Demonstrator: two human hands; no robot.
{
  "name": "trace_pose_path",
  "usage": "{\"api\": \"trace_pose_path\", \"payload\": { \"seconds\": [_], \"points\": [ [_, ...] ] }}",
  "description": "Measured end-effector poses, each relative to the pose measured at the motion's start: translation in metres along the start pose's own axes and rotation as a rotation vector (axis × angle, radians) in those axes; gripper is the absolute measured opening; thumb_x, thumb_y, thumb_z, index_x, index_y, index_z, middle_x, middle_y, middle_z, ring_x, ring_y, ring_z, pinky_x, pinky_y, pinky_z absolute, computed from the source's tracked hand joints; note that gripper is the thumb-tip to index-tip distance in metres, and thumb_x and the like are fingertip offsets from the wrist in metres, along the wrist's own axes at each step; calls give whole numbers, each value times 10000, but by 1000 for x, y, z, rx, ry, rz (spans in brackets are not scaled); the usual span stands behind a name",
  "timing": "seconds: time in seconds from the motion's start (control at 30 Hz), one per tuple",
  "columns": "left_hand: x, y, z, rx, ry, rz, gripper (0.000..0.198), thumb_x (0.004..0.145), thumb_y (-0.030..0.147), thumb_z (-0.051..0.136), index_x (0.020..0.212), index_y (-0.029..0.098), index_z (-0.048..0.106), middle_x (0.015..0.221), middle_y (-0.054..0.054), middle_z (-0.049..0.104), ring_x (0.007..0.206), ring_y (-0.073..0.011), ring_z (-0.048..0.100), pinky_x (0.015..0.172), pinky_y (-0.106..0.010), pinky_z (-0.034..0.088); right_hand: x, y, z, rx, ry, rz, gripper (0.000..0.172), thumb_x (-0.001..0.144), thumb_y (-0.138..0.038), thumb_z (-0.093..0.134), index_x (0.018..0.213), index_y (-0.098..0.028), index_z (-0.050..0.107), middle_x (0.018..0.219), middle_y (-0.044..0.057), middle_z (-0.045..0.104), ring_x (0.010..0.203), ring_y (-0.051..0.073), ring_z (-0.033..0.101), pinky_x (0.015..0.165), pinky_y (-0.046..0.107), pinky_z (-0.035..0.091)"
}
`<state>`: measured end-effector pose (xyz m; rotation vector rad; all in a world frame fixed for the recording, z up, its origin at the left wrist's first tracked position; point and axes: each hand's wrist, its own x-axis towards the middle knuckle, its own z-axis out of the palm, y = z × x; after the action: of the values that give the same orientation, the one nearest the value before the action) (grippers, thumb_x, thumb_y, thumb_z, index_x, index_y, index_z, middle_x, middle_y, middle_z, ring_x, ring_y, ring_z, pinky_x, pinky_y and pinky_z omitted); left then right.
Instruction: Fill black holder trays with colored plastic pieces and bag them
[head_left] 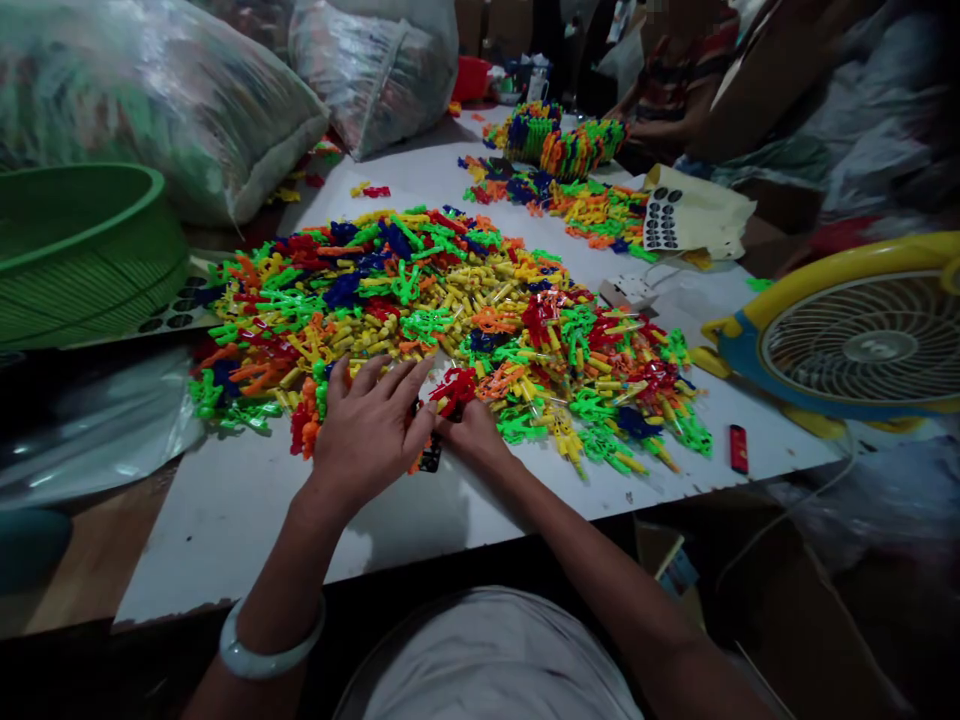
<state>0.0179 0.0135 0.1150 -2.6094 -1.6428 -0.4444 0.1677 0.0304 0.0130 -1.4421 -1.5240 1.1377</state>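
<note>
A big heap of small plastic toy pieces in red, green, yellow, orange and blue covers the white table. At its near edge, my left hand is palm down with its fingers stretched out; orange pieces show beside it. My right hand is closed around a red toy figure, just beyond the left thumb. Its fingertips are partly hidden. A small dark piece with light dots shows between the two hands.
A green basket and stuffed clear bags stand on the left. On the right are a yellow and blue fan and a red lighter. Another person sits across the table near more toy pieces.
</note>
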Motion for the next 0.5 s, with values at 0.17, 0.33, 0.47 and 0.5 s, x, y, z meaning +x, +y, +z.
{"api": "trace_pose_path", "payload": {
  "seconds": [0.17, 0.33, 0.47, 0.5],
  "points": [
    [1, -1, 1, 6, 14, 9, 522, 945, 430, 385, 1437, 261, 427, 1382, -41, 578, 1332, -327, 430, 1153, -620, 168, 2, 4, 1, -105, -69, -54, 182, 726, -206, 600, 904, -203, 636, 781, -9, 674, 692, 153, 582, 648, 250, 473],
    [0, -3, 2, 12, 22, 23, 539, 943, 436, 386, 1441, 233, 423, 1372, -44, 587, 1327, -326, 435, 1161, -606, 170, 4, -1, -5, -106, -39, 19, 97, 771, -264, 592, 836, -207, 636, 722, -4, 678, 655, 166, 611, 595, 249, 479],
    [0, -4, 3, 14, 28, 25, 540, 939, 432, 401, 1442, 236, 420, 1379, -41, 581, 1330, -326, 432, 1157, -611, 174, 0, -13, -6, -268, -24, -33, 148, 789, -234, 571, 922, -196, 626, 814, 36, 699, 708, 183, 624, 645, 264, 475],
    [0, -4, 3, 15, 29, 30, 542, 938, 430, 405, 1446, 239, 414, 1389, -39, 572, 1332, -328, 430, 1155, -614, 174, -2, -14, -4, -317, -33, -75, 172, 814, -230, 546, 969, -198, 613, 858, 45, 699, 727, 186, 626, 656, 267, 473]
  ]
}}
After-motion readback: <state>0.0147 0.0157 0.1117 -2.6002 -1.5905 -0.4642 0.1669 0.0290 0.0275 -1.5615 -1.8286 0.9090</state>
